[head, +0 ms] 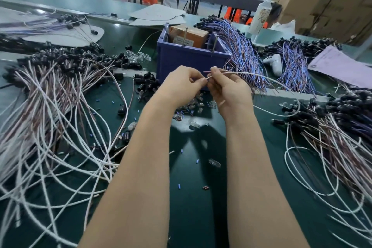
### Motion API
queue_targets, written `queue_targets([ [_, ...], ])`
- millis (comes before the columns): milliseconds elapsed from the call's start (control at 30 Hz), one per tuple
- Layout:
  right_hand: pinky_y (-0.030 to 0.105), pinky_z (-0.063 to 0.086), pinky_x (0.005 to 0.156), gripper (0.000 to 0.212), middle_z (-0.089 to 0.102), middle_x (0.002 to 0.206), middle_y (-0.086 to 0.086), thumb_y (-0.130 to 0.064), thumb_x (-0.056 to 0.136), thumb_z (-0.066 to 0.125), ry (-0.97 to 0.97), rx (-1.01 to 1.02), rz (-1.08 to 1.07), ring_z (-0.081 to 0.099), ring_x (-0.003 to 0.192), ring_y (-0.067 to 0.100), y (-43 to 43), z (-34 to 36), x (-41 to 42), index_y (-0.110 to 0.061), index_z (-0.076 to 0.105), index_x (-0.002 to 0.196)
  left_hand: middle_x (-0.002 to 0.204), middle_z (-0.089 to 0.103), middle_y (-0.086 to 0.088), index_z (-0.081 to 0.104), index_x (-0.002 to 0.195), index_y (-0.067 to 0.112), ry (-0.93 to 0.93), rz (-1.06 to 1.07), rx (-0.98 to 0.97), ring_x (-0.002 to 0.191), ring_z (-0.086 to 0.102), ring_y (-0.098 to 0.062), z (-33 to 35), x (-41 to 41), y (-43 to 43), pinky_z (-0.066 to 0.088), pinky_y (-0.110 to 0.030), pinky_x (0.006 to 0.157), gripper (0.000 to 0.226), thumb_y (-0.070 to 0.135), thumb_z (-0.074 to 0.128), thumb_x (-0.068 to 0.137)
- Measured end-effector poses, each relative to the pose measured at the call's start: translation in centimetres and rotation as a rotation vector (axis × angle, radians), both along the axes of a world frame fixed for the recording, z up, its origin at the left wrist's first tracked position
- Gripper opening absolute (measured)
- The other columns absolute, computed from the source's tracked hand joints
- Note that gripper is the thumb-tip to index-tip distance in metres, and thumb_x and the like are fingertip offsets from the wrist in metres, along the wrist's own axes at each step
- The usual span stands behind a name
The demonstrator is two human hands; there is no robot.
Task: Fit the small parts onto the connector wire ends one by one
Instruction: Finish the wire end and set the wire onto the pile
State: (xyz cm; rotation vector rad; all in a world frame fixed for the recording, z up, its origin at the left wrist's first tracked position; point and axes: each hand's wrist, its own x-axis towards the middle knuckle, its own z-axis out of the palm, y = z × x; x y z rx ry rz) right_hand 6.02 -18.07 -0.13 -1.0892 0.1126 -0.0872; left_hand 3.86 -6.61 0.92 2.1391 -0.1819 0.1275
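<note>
My two hands meet above the green table in front of a blue bin. My right hand (225, 88) grips a white connector wire (251, 75) that trails off to the right, together with a thin dark red wire end (207, 71) poking left. My left hand (182, 84) pinches at the white wire's tip; whatever small part it holds is hidden by the fingertips. Small clear parts (198, 103) lie in a heap on the table just below my hands. Tiny blue sleeves (197, 161) are scattered nearer to me.
A blue bin (181, 60) with a brown box stands behind my hands. White and brown wires with black connectors are heaped at left (60, 90) and right (332, 137). Purple wire bundles (241, 56) drape beside the bin. A white bottle (261, 14) stands far right.
</note>
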Motion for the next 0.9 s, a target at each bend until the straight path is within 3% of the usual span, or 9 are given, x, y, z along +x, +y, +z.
queue_targets([
  [100,0.014,0.051,0.054,0.022,0.060,0.056,-0.002,-0.002,0.089,0.062,-0.034,-0.045,-0.121,0.057,0.050,0.002,-0.3,-0.4,0.1,-0.010,0.057,0.069,0.062,0.062,0.009,0.069,0.086,0.018,0.053,0.020,-0.011,0.057,0.051,-0.004,0.1,0.0,0.7,0.040,-0.021,0.055,0.016,0.027,0.058,0.094],
  [233,0.014,0.052,0.055,0.021,0.062,0.054,-0.004,-0.003,0.089,0.063,-0.027,0.064,-0.237,0.057,0.053,0.004,-1.2,-0.5,0.3,-0.009,0.059,0.069,0.063,0.066,0.007,0.071,0.082,0.013,0.127,0.062,0.021,0.056,0.053,-0.006,0.2,0.0,1.7,0.045,-0.022,0.058,0.019,0.020,0.059,0.094],
  [333,0.014,0.052,0.055,0.019,0.063,0.050,-0.006,-0.003,0.089,0.063,-0.016,0.099,-0.230,0.058,0.052,0.004,-1.2,-0.4,0.3,-0.009,0.059,0.071,0.094,0.070,-0.003,0.070,0.099,0.012,0.120,0.204,0.058,0.089,0.063,-0.017,0.0,0.2,1.9,0.049,-0.028,0.080,0.018,0.011,0.053,0.093],
  [433,0.013,0.051,0.055,0.019,0.063,0.051,-0.006,-0.004,0.089,0.063,-0.029,0.080,-0.190,0.058,0.052,0.002,-0.7,-0.3,0.3,-0.010,0.060,0.072,0.123,0.062,-0.003,0.061,0.121,0.016,0.079,0.195,0.040,0.115,0.056,-0.019,0.3,0.0,1.4,0.043,-0.030,0.098,0.029,0.016,0.052,0.093],
  [567,0.015,0.051,0.057,0.018,0.063,0.059,-0.003,-0.005,0.089,0.064,-0.037,0.047,-0.155,0.058,0.057,0.004,-0.5,-0.3,0.2,-0.010,0.060,0.073,0.112,0.066,-0.001,0.064,0.114,0.019,-0.031,0.132,-0.069,0.106,0.060,-0.014,0.7,-0.2,0.6,0.046,-0.028,0.096,0.025,0.029,0.058,0.092],
  [733,0.014,0.051,0.056,0.017,0.064,0.055,-0.007,-0.006,0.089,0.064,-0.027,0.059,-0.141,0.058,0.057,0.003,-0.5,0.0,0.2,-0.012,0.060,0.074,0.092,0.068,-0.001,0.068,0.103,0.019,-0.085,0.098,-0.089,0.080,0.062,-0.012,0.8,-0.1,0.2,0.044,-0.013,0.064,0.019,0.030,0.066,0.088],
  [833,0.014,0.050,0.055,0.018,0.064,0.054,-0.007,-0.006,0.089,0.064,-0.027,0.052,-0.133,0.058,0.055,0.002,-0.4,0.0,0.2,-0.012,0.059,0.073,0.084,0.069,-0.002,0.069,0.092,0.017,-0.086,0.086,-0.037,0.067,0.058,-0.009,0.5,-0.1,0.0,0.042,-0.015,0.060,0.010,0.025,0.066,0.088],
  [900,0.014,0.051,0.055,0.019,0.063,0.053,-0.008,-0.006,0.089,0.064,-0.030,0.034,-0.135,0.058,0.054,0.002,-0.4,0.0,0.2,-0.012,0.058,0.072,0.081,0.069,-0.001,0.069,0.088,0.016,-0.103,0.106,-0.011,0.068,0.058,-0.010,0.4,0.0,-0.1,0.044,-0.019,0.064,0.009,0.024,0.066,0.088],
])
